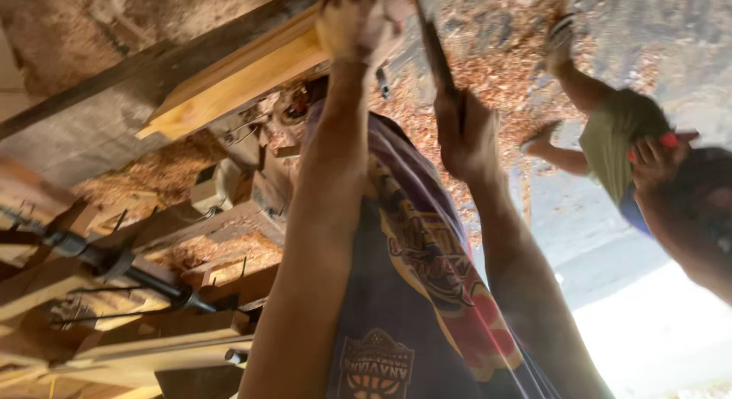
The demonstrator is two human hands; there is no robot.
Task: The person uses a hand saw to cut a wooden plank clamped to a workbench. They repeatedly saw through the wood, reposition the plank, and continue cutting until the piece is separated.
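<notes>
My left hand [347, 21] reaches up the frame and rests closed on the end of a pale wooden beam [229, 82] that lies across a dark timber. My right hand [465, 136] is wrapped around the handle of a long dark tool [433, 44] whose shaft points toward the beam's end. Both forearms rise from the bottom of the frame, with my purple printed shirt [412, 292] hanging between them. The view is blurred and looks tilted over.
Wood shavings [496, 56] cover the ground around the beam. A dark metal bar clamp [114, 262] and stacked planks [152, 345] lie at the left. Another person in an olive shirt [618, 139] bends over at the right, near bright pavement.
</notes>
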